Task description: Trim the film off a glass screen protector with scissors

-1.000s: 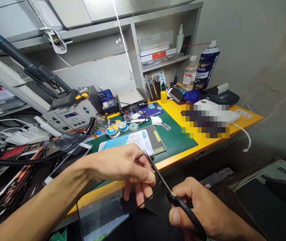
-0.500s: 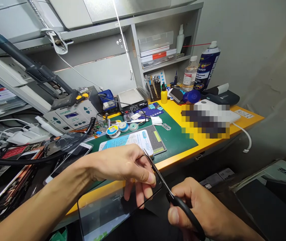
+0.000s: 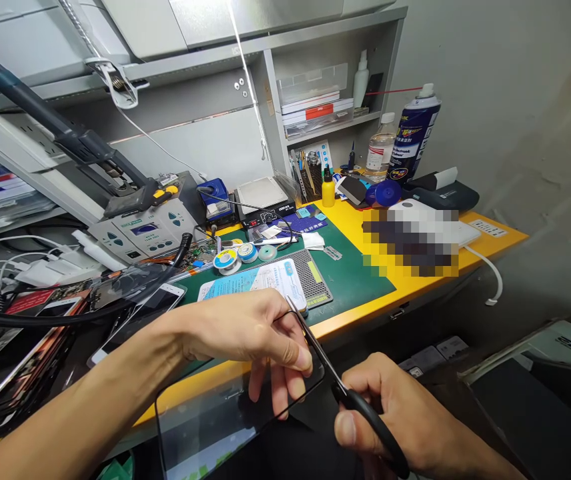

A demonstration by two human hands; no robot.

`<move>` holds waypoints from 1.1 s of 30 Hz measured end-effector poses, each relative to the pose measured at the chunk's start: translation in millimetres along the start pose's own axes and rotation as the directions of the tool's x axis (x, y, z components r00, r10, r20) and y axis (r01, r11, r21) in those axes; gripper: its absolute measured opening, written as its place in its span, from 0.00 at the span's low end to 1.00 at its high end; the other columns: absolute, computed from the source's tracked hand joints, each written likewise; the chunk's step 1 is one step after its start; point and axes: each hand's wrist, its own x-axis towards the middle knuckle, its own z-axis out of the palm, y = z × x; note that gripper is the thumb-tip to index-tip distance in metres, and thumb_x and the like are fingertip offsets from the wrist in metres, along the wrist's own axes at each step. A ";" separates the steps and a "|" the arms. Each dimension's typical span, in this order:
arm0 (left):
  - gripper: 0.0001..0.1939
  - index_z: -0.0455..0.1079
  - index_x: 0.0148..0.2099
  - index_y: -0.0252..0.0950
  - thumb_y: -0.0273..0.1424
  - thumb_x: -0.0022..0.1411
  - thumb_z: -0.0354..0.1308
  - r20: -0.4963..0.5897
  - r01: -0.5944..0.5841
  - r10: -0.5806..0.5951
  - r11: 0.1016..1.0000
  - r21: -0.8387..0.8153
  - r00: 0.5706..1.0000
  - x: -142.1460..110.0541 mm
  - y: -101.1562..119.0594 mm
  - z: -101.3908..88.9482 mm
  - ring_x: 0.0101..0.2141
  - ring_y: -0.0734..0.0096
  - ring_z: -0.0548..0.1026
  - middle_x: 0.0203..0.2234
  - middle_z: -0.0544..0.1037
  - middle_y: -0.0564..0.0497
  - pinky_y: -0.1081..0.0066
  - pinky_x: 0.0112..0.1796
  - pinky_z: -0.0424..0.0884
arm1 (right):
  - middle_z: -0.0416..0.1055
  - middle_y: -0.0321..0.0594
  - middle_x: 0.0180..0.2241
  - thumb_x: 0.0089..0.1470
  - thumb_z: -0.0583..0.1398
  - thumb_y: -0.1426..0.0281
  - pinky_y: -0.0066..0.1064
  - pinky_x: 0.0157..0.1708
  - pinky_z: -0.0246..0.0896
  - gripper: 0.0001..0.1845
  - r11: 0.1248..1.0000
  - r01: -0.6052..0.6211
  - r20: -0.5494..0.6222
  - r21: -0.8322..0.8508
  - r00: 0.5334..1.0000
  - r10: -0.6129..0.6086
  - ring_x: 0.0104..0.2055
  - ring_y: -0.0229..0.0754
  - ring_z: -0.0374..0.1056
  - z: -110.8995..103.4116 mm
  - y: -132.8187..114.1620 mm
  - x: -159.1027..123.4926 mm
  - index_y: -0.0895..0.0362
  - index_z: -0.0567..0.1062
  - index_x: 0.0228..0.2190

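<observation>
Clear, black-rimmed panel (image 3: 225, 415): I pinch its right end in my left hand (image 3: 260, 339); from that grip its long axis runs down-left. My right hand (image 3: 390, 413) holds scissors (image 3: 358, 402) just beside.

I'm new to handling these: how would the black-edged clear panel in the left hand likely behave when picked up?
The black-edged clear panel is probably stiff: the left hand grasps one end, yet its lower edge runs straight. Its shiny face may be slippery; its thin edge suggests lightness.
</observation>
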 end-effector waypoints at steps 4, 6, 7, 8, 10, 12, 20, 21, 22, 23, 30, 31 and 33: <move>0.08 0.76 0.33 0.34 0.32 0.63 0.62 -0.007 -0.020 0.020 1.000 -0.010 1.000 0.3 -1.6 -0.2 0.27 0.68 0.83 0.30 0.84 0.45 0.78 0.22 0.71 | 0.66 0.35 0.15 0.47 0.69 0.46 0.21 0.15 0.48 0.31 1.000 0.000 -0.018 0.011 1.000 0.000 0.16 0.31 0.60 1.1 -0.8 -0.6 0.60 0.68 0.19; 0.07 0.76 0.32 0.34 0.32 0.62 0.62 -0.009 -0.014 0.014 1.000 -0.012 1.000 0.6 -1.7 -0.7 0.27 0.67 0.83 0.30 0.84 0.45 0.77 0.22 0.71 | 0.66 0.35 0.15 0.48 0.68 0.47 0.21 0.15 0.48 0.30 1.000 0.009 -0.019 0.006 1.000 -0.009 0.16 0.31 0.60 1.6 -0.3 -0.1 0.60 0.68 0.19; 0.07 0.76 0.32 0.34 0.32 0.62 0.62 -0.010 -0.014 0.013 1.000 -0.010 1.000 0.8 -1.2 -1.0 0.27 0.67 0.83 0.30 0.84 0.45 0.77 0.22 0.72 | 0.66 0.35 0.15 0.48 0.68 0.47 0.21 0.15 0.48 0.30 1.000 0.014 -0.019 0.007 1.000 -0.014 0.16 0.31 0.60 1.8 -0.3 0.3 0.60 0.68 0.19; 0.07 0.76 0.32 0.34 0.31 0.62 0.62 -0.013 -0.016 0.016 1.000 -0.006 1.000 1.1 -0.2 -1.3 0.28 0.67 0.83 0.30 0.84 0.45 0.77 0.23 0.73 | 0.66 0.35 0.15 0.48 0.68 0.47 0.21 0.15 0.48 0.30 1.000 0.018 -0.020 0.011 1.000 -0.017 0.16 0.32 0.60 1.8 -0.5 0.7 0.60 0.68 0.19; 0.08 0.76 0.32 0.34 0.31 0.62 0.62 -0.017 -0.023 0.023 1.000 0.010 1.000 1.8 2.9 -2.1 0.27 0.68 0.82 0.30 0.84 0.45 0.77 0.23 0.73 | 0.66 0.36 0.15 0.48 0.69 0.47 0.21 0.14 0.49 0.30 0.999 0.023 -0.025 0.027 0.999 -0.022 0.15 0.32 0.59 1.5 -1.6 1.6 0.60 0.67 0.18; 0.08 0.76 0.31 0.34 0.32 0.62 0.62 -0.014 -0.028 0.028 0.999 0.032 1.000 3.1 7.0 -3.0 0.26 0.69 0.82 0.29 0.84 0.46 0.77 0.23 0.72 | 0.66 0.36 0.15 0.48 0.69 0.48 0.22 0.14 0.49 0.30 0.999 0.028 -0.036 0.042 0.999 -0.027 0.15 0.32 0.60 0.4 -2.7 2.3 0.59 0.67 0.18; 0.08 0.74 0.32 0.33 0.33 0.60 0.63 0.019 -0.014 0.013 0.997 0.075 1.000 15.1 19.2 -12.1 0.26 0.68 0.82 0.29 0.84 0.44 0.77 0.23 0.71 | 0.68 0.37 0.16 0.49 0.68 0.48 0.22 0.15 0.48 0.29 0.998 0.050 -0.075 0.044 0.996 -0.046 0.15 0.32 0.60 -7.8 -1.6 3.5 0.59 0.68 0.20; 0.08 0.74 0.32 0.33 0.33 0.60 0.63 0.025 -0.015 0.013 0.997 0.075 1.000 16.4 20.1 -13.8 0.26 0.68 0.82 0.29 0.84 0.45 0.77 0.23 0.71 | 0.68 0.37 0.16 0.49 0.68 0.48 0.21 0.15 0.47 0.29 0.998 0.049 -0.082 0.038 0.996 -0.046 0.16 0.32 0.60 -8.5 -2.1 4.0 0.59 0.68 0.20; 0.07 0.74 0.32 0.33 0.33 0.60 0.63 0.029 -0.017 0.015 0.997 0.077 0.999 17.6 20.9 -15.4 0.26 0.68 0.82 0.29 0.84 0.45 0.77 0.22 0.71 | 0.68 0.37 0.16 0.49 0.68 0.48 0.21 0.15 0.47 0.29 0.998 0.049 -0.089 0.035 0.995 -0.046 0.16 0.32 0.60 -9.2 -2.8 4.6 0.59 0.68 0.20; 0.07 0.74 0.32 0.33 0.32 0.60 0.62 0.034 -0.018 0.016 0.997 0.080 0.999 18.6 21.6 -17.0 0.26 0.69 0.82 0.29 0.84 0.45 0.78 0.22 0.71 | 0.68 0.37 0.16 0.49 0.68 0.48 0.21 0.15 0.47 0.29 0.998 0.049 -0.094 0.033 0.995 -0.046 0.16 0.33 0.60 -9.6 -3.7 5.3 0.59 0.68 0.20; 0.07 0.75 0.31 0.33 0.29 0.61 0.61 0.050 -0.018 0.014 0.997 0.072 0.999 23.9 24.8 -26.8 0.25 0.70 0.82 0.28 0.83 0.46 0.78 0.22 0.71 | 0.67 0.38 0.16 0.49 0.68 0.48 0.23 0.16 0.48 0.29 0.999 0.039 -0.110 0.035 0.993 -0.035 0.16 0.33 0.60 -11.3 -7.4 8.9 0.59 0.68 0.19; 0.07 0.75 0.31 0.33 0.29 0.61 0.61 0.055 -0.017 0.013 0.997 0.069 0.998 24.8 25.2 -28.2 0.25 0.70 0.82 0.28 0.83 0.46 0.78 0.22 0.72 | 0.67 0.37 0.16 0.49 0.68 0.48 0.23 0.16 0.48 0.29 0.998 0.037 -0.107 0.041 0.994 -0.032 0.16 0.33 0.60 -11.6 -7.9 9.4 0.59 0.68 0.19; 0.06 0.75 0.32 0.33 0.29 0.61 0.61 0.069 -0.005 0.000 0.998 0.065 0.998 26.6 26.3 -31.3 0.25 0.69 0.82 0.28 0.84 0.46 0.77 0.23 0.73 | 0.67 0.37 0.16 0.49 0.68 0.47 0.23 0.16 0.48 0.29 0.998 0.031 -0.108 0.051 0.994 -0.026 0.16 0.33 0.60 -12.6 -8.9 10.8 0.58 0.67 0.19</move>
